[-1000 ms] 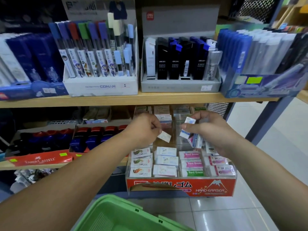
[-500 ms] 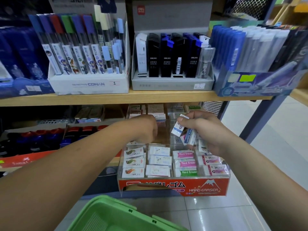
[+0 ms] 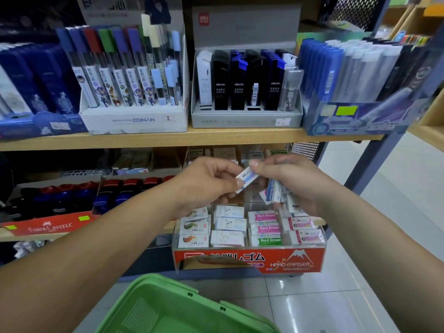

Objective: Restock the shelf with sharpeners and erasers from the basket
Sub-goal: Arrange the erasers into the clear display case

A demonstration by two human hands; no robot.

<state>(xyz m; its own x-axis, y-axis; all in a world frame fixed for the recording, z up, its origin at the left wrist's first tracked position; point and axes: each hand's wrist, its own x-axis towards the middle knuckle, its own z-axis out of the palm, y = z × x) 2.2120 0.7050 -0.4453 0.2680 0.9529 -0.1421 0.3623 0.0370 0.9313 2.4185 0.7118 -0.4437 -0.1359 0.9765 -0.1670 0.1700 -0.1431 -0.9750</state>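
Note:
My left hand (image 3: pixel 206 182) pinches one end of a small white eraser (image 3: pixel 247 179) with a blue and pink wrapper. My right hand (image 3: pixel 298 181) pinches the other end between thumb and forefinger, and its lower fingers hold a bunch of several more erasers (image 3: pixel 276 193). Both hands hover above the red eraser display box (image 3: pixel 249 259) on the lower shelf, whose rows hold wrapped erasers. The green basket (image 3: pixel 168 308) is at the bottom of the view, below my arms.
The upper wooden shelf (image 3: pixel 168 138) carries boxes of pencil leads: a white Conan box (image 3: pixel 134 118), a grey Deli box (image 3: pixel 245 116), blue boxes at both sides. A red Faber-Castell box (image 3: pixel 48 225) of sharpeners sits lower left. Tiled floor lies to the right.
My left hand put an eraser down into the display box, then rose to meet my right hand and took hold of another eraser offered from the bunch.

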